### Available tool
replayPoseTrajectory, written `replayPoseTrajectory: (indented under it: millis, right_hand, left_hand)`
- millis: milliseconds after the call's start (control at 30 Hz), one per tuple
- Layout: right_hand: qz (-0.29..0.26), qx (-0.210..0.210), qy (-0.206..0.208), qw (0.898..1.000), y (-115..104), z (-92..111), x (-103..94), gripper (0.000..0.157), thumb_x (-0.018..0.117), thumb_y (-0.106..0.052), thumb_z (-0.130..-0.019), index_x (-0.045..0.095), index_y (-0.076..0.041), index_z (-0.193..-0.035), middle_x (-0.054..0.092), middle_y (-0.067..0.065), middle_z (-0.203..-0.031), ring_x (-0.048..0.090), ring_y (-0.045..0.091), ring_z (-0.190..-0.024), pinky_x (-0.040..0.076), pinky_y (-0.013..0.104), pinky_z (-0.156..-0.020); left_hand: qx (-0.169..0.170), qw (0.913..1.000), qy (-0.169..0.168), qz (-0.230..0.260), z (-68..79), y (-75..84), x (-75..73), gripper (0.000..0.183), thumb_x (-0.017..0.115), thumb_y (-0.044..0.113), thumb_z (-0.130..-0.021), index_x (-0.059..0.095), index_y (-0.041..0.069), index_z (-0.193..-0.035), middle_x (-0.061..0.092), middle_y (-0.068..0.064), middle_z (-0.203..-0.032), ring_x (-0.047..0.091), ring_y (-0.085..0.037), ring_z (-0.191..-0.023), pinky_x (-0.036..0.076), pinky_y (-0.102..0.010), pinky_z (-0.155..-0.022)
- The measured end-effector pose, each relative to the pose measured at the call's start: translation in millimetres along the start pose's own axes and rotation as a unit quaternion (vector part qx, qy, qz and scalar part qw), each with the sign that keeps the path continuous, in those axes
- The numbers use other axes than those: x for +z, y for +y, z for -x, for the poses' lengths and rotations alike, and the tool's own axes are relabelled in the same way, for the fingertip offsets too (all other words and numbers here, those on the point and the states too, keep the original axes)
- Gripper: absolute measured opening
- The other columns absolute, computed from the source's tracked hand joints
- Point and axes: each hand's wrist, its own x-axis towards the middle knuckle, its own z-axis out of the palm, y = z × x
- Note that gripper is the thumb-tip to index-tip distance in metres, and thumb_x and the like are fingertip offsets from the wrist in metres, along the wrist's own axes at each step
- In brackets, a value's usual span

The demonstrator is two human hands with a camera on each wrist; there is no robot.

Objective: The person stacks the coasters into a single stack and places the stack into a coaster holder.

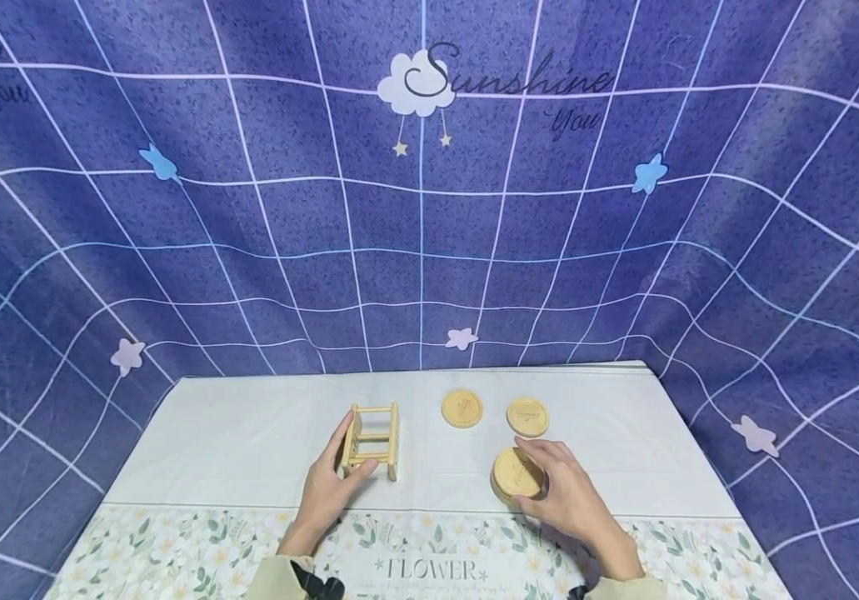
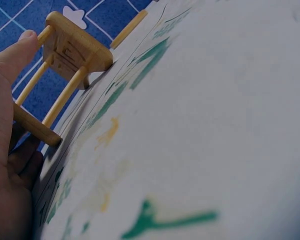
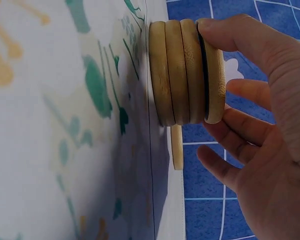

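Holding a little wooden rack and a stack of round bamboo coasters on a white tablecloth.

The left hand grasps the rack, made of thin smooth rods, at 7 o'clock. The right hand pinches the top coaster; the stack has four flat discs, at 5 o'clock. Two single coasters lie apart at 12 o'clock.

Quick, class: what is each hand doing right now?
Left hand: grips the small wooden ladder-like rack.
Right hand: holds the top disc of the stack of round bamboo coasters.
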Motion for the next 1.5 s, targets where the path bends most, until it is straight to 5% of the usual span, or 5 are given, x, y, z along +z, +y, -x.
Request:
replayPoseTrajectory:
  millis: [833, 1300, 1500]
  right_hand:
    - [-0.006, 0.015, -0.019, 1.0, 2.4, 2.7, -0.6, 0.094, 0.107, -0.023, -0.074, 0.064, -0.009, -0.156, 0.069, 0.008, -0.147, 0.064, 0.031, -0.134, 0.056, 0.057, -0.116]
    - [0.001, -0.02, 0.02, 1.0, 5.1, 2.9, -4.7, 0.095, 0.107, -0.024, -0.072, 0.065, -0.005, -0.155, 0.069, 0.013, -0.148, 0.065, 0.036, -0.135, 0.056, 0.059, -0.116]
    - [0.002, -0.03, 0.037, 0.999, 6.8, 0.7, -8.4, 0.092, 0.105, -0.024, -0.073, 0.066, -0.007, -0.154, 0.069, 0.016, -0.145, 0.066, 0.038, -0.132, 0.057, 0.064, -0.113]
  left_hand:
    - [-0.006, 1.0, 0.0, 0.001, 1.0, 0.1, -0.9, 0.095, 0.085, 0.044, -0.099, 0.03, 0.042, -0.176, 0.038, -0.004, -0.179, 0.035, -0.037, -0.165, 0.026, -0.062, -0.136]
    - [-0.002, 1.0, 0.003, -0.007, -0.2, 0.3, 0.5, 0.094, 0.084, 0.043, -0.1, 0.03, 0.039, -0.177, 0.038, -0.006, -0.179, 0.035, -0.039, -0.164, 0.027, -0.065, -0.135]
    - [-0.005, 1.0, 0.0, 0.001, -0.7, -1.5, 1.7, 0.093, 0.083, 0.043, -0.101, 0.029, 0.039, -0.177, 0.038, -0.005, -0.179, 0.035, -0.035, -0.165, 0.026, -0.056, -0.137]
